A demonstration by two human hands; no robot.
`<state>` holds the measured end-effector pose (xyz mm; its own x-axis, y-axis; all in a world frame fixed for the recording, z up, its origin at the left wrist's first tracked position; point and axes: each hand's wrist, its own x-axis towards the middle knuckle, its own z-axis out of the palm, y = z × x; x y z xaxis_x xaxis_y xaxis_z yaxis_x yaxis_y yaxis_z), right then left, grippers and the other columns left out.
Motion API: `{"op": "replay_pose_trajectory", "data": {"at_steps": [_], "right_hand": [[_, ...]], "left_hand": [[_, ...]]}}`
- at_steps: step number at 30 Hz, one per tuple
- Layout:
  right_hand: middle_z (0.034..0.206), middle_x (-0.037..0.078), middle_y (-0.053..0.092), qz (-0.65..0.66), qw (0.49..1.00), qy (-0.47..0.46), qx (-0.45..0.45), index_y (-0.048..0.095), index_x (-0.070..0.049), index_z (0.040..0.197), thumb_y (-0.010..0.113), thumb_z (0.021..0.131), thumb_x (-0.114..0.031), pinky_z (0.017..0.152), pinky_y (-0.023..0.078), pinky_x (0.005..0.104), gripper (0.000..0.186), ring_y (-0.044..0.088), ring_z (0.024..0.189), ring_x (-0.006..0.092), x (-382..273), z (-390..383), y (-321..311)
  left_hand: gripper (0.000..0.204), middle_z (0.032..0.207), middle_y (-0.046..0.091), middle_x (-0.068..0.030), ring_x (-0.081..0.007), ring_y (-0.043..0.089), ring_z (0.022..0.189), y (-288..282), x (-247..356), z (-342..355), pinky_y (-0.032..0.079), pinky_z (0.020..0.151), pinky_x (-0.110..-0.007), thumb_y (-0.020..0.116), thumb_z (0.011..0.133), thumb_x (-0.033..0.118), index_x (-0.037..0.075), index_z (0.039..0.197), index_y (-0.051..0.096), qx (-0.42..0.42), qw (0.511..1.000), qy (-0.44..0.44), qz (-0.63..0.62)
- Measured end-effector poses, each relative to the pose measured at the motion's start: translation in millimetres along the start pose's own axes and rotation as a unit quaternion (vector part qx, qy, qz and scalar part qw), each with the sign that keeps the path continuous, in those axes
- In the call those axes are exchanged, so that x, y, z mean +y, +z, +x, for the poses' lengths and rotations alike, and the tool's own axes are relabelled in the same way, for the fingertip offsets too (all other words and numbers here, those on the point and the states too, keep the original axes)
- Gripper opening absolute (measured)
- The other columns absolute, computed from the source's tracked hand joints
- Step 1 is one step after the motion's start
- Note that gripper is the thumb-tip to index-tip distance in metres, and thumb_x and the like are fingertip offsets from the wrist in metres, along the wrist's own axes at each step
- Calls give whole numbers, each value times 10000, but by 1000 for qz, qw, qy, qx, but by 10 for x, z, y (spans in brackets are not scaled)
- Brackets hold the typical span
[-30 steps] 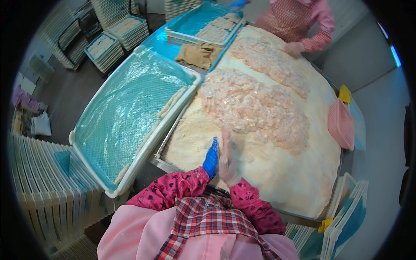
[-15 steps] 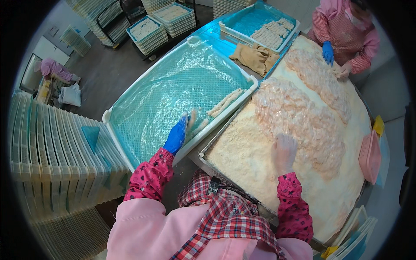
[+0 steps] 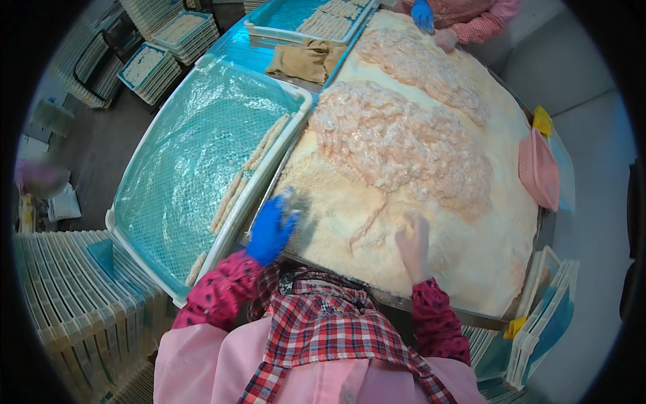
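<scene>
My left hand (image 3: 270, 230), in a blue glove dusted with crumbs, is over the near left edge of the crumb-covered table (image 3: 316, 222). Its thumb and fingers are apart with nothing between them. My right hand (image 3: 413, 244), in a thin pale glove, is low over the crumbs with its fingers curled in; whether they hold anything is hidden. Left of it lies a thin strip of pale pink raw meat (image 3: 369, 225), trailing from a large meat heap (image 3: 404, 145). Coated strips (image 3: 229, 200) line the right side of the teal-lined white tray (image 3: 151, 141).
Across the table a co-worker's blue-gloved hand (image 3: 422, 15) is beside a second meat heap (image 3: 431, 74). A tan cloth (image 3: 306, 60) lies near another filled tray (image 3: 333, 20). Stacked trays (image 3: 74, 289) rise at my left. A pink basket (image 3: 538, 170) stands on the table's right edge.
My left hand has left the tray, moving right to the table's edge; the strip it had is now in the tray. My right hand has come nearer. A meat strip now lies on the crumbs.
</scene>
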<state>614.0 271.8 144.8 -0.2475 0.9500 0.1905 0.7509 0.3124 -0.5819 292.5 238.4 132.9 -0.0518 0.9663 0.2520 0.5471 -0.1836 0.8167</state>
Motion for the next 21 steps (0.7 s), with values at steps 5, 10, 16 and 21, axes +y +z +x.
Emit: {"op": "replay_pose_trajectory", "data": {"at_steps": [5,10,16,21], "right_hand": [[1102,148,531,-50,998,1,-35,553,-42,1048,634,721,-125,894,399,432,347,500,1009,334,-246,-75,282],[1094,158,550,-147,978,68,129,548,-42,1084,573,778,-128,877,413,435,318,500,1033,334,348,-203,-67],[1118,147,551,-61,996,-36,52,531,-42,1124,616,782,-233,954,347,439,401,497,1063,316,197,-242,-485],[1080,74,574,-195,969,-103,-106,563,-84,1111,647,756,-278,970,310,428,413,511,1028,260,27,30,-167]], "left_hand": [[326,1126,574,-155,-317,552,1032,1264,163,310,441,883,-367,554,880,220,72,1170,560,-47,996,-20,-78],[267,1068,615,-140,-333,586,929,2033,661,344,477,806,-382,516,859,163,82,1099,602,-287,946,134,76],[438,1092,611,-111,-293,578,988,1486,457,342,441,881,-386,655,774,256,124,1182,567,-263,920,249,149],[350,1058,631,-60,-275,587,912,1186,439,386,442,810,-398,638,790,262,146,1118,604,-211,923,242,213]]}}
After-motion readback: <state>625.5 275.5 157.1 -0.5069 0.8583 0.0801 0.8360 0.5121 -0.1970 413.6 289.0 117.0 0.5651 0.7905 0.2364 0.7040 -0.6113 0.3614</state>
